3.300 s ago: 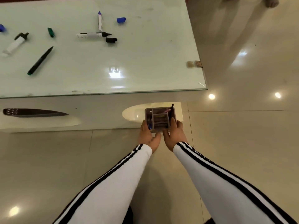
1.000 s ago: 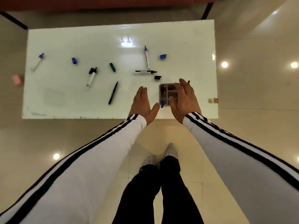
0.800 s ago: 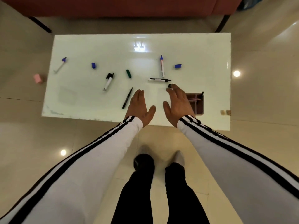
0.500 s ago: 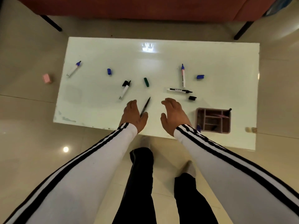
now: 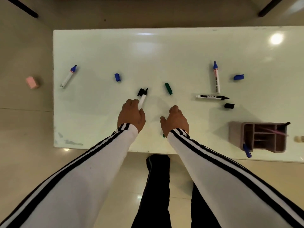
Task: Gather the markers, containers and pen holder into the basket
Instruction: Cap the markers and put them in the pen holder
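My left hand has its fingers curled around the lower end of a white marker with a black tip, which lies on the white table. My right hand is curled over a green pen; only its end peeks out under the wrist. A mauve pen holder with several pens stands at the front right. Loose on the table are a blue marker, another blue marker and a black marker. No basket is in view.
Loose caps lie about: blue, green, blue, black, and black beside the grasped marker. A pink block sits on the floor left of the table. Dark furniture legs stand behind.
The pen holder was carried up from the floor and set on the table's front right. Both hands left it and moved left, the left onto the black-tipped marker, the right over the green pen.
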